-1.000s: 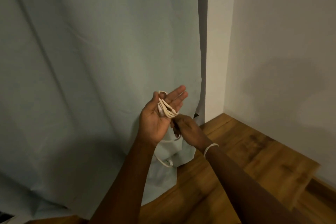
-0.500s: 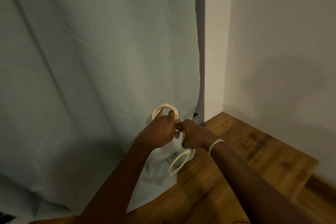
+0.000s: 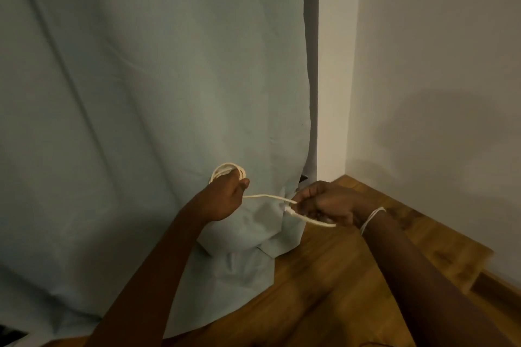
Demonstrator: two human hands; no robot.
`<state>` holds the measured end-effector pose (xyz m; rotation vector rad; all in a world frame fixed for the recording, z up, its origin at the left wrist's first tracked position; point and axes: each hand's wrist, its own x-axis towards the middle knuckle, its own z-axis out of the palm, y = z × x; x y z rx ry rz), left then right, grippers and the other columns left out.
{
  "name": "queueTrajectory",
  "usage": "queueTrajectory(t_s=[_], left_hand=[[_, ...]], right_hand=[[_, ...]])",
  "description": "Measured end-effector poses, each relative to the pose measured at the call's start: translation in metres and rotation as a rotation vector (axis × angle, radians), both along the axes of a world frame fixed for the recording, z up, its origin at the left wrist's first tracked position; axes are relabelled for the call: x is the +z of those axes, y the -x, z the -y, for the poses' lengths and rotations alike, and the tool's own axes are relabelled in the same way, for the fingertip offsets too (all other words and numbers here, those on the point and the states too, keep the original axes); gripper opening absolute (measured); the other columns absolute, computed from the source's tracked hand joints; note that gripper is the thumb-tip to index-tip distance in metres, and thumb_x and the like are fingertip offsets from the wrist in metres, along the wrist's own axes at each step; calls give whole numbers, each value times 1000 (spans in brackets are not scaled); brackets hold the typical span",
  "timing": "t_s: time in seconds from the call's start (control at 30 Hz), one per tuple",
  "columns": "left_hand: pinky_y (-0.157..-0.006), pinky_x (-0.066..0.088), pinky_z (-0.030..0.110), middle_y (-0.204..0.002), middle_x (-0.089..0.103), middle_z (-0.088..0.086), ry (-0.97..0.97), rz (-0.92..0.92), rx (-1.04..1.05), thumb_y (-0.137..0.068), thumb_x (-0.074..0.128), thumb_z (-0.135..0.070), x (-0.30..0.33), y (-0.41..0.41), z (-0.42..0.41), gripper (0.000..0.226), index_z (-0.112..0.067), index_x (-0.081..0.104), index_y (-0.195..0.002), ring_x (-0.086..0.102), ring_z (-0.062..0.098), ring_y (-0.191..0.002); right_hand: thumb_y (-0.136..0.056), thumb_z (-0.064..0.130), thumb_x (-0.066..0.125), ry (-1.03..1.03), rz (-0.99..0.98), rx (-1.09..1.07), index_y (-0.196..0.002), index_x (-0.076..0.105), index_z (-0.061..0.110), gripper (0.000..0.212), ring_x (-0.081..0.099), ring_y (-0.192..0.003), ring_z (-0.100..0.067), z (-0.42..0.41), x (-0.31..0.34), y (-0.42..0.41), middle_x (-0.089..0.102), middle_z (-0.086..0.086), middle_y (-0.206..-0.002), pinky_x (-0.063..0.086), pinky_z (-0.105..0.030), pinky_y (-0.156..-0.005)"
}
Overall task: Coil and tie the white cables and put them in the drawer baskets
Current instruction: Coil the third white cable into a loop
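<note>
— Since half a second ago, both hands have drawn apart: they were knuckle to knuckle then, and now a length of thin cream-white cable (image 3: 267,196) runs between them, low in the middle of the frame.

— How does the left hand (image 3: 222,200) hold it?

— Fingers curled into a fist around the bundle. Several loops of the cable stand up above the knuckles as a small arch, lying close together against the pale grey-green hanging curtain (image 3: 141,93).

— And the right hand (image 3: 324,203)?

— Right of centre, fingers curled and pinching the free end. One strand comes straight across from the left fist into the fingertips; a second stretch doubles back under the hand and slants down toward the wrist, so it looks like a narrow loop. Whether a plug sits there, I cannot tell; that part is blurred.

— Is the strand tight?

— Nearly straight, with only a slight sag.

— Anything on the wrist?

— A thin white band (image 3: 370,218) around the right wrist.

— What lies around them?

— The curtain fills the left and upper frame, its hem bunched on the brown wooden plank floor (image 3: 352,290) below the hands. A plain white wall (image 3: 437,79) takes the right side, meeting the floor in the corner.
</note>
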<state>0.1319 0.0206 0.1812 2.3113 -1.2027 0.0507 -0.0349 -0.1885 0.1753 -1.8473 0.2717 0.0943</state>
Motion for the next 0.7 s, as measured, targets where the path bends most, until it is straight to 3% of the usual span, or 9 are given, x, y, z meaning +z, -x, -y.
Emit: queueTrajectory(t_s=[0.07,0.13,0.2,0.27,0.37,0.47,0.53,0.6,0.7], left_hand=[[-57,48,36,-67,53,5,37,-345,-75,-104,39,-22,0,3,-3,24,-16,57,-91,53,20,-58],[-55,44,28,-53,44,-2,78,-711,-241,-105,35,-20,1,13,-6,31,-10,61,-93,42,13,-45],[-85,48,32,-46,37,-5,181,-1080,-457,-103,36,-24,1,23,-5,36,-3,64,-94,34,10,-38],[-112,36,39,-43,35,-5,292,-1372,-676,-99,40,-27,2,33,-6,35,0,62,-92,31,9,-34],[-116,32,43,-42,33,-1,531,-1597,-853,-98,49,-26,12,43,-4,27,-3,57,-87,26,13,-33],[-114,36,46,-44,46,1,855,-1543,-812,-96,51,-28,26,53,3,28,-8,56,-77,41,13,-36],[-111,38,48,-70,70,12,1015,-1467,-688,-98,42,-31,31,54,10,37,-8,64,-78,70,23,-68],[-115,32,49,-120,67,21,974,-1282,-598,-102,32,-34,27,51,17,44,-10,69,-96,62,32,-118],[-117,31,43,-139,58,6,659,-683,-380,-102,31,-41,10,50,26,42,-27,66,-122,51,17,-132]], right_hand=[[-89,15,72,150,163,-87,-99,78,6,14,56,-60,-15,9,1,-7,68,-17,-79,47,-26,-53],[-90,18,73,244,419,-170,-95,80,16,10,69,-77,-17,9,4,-15,77,-7,-87,58,-31,-71],[-90,20,71,288,624,-227,-97,80,21,11,72,-83,-9,3,6,-24,78,5,-89,57,-24,-77],[-92,24,68,269,738,-244,-99,79,19,13,70,-77,-9,-5,5,-32,77,1,-85,57,-22,-73],[-98,27,60,244,783,-224,-94,76,7,25,60,-62,-14,-18,-5,-40,68,-12,-70,50,-26,-62],[-104,17,50,202,710,-180,-90,69,3,28,50,-53,-2,-41,-26,-48,59,5,-60,42,-18,-55],[-105,21,49,217,610,-121,-95,67,8,24,52,-50,-1,-58,-35,-52,58,13,-59,42,-18,-55],[-103,21,53,223,504,18,-101,63,5,19,54,-49,-7,-67,-36,-54,61,3,-61,47,-23,-53],[-90,20,62,235,191,272,-90,63,1,19,58,-51,-17,-65,-21,-59,62,-11,-65,54,-30,-54]])
